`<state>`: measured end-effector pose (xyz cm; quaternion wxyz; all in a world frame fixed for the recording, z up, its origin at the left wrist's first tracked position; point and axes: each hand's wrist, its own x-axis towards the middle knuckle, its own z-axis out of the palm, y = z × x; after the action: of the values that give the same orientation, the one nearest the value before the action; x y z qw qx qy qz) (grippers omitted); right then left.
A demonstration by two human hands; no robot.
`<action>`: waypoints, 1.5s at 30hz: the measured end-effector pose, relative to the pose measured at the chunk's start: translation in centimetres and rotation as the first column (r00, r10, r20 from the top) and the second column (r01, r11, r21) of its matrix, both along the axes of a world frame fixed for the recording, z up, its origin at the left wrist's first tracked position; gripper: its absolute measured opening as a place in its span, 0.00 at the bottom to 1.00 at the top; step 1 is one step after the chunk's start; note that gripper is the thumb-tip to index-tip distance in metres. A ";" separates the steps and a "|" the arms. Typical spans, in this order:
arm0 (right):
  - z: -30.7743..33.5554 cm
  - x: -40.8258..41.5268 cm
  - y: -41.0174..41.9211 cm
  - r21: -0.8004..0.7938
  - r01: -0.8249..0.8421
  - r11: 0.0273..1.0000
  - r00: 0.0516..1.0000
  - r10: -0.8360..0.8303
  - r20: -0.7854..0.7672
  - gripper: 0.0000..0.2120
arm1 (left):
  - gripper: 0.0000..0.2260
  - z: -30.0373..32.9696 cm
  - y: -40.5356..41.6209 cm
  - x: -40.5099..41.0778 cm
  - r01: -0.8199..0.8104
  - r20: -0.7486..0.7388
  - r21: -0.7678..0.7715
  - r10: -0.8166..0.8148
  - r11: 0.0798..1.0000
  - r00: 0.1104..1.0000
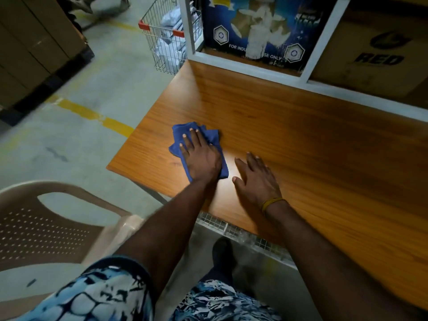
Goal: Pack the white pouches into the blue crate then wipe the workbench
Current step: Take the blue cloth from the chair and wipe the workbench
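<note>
- Now at the wiping stage, a person's left hand (201, 158) presses flat, fingers spread, on a crumpled blue cloth (179, 133) near the left end of the wooden table (324, 147).
- Cloth lies directly beneath that hand, its soft folds poking out past the fingertips; most of the unwiped surface stretches away to the right, so the stroke likely runs that way.
- Right hand (257, 179), with a yellow band at the wrist, rests open and flat on the table just beside the cloth, holding nothing.
- Tabletop is smooth, glossy wood-grain laminate, catching a bright glare between the hands.
- Neither white pouches nor blue crate can be seen on the table; a wire trolley (166, 42) beyond holds pale bagged items.
</note>
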<state>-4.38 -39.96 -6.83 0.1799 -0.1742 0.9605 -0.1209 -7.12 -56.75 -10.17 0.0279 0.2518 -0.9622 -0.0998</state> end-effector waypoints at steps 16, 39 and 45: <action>-0.5 -11.5 -0.4 -0.053 0.050 0.997 0.999 -0.049 0.020 0.30 | 0.28 -0.2 0.0 -21.8 0.173 -0.017 0.045 -0.172 0.984 0.985; 0.6 -6.2 4.9 0.076 0.006 0.997 0.995 -0.014 0.097 0.30 | 0.29 0.1 -2.6 -13.7 0.971 0.101 -0.133 -0.971 0.201 0.215; 0.5 -0.3 8.9 0.062 0.002 0.998 0.999 -0.005 0.040 0.31 | 0.27 -0.1 -1.8 -2.4 0.934 0.055 -0.083 -0.934 0.349 0.354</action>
<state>-4.71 -31.05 -6.28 0.2040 -0.1646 0.9604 -0.0950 -9.50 -58.59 -10.22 -0.0203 -0.3417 -0.9383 -0.0499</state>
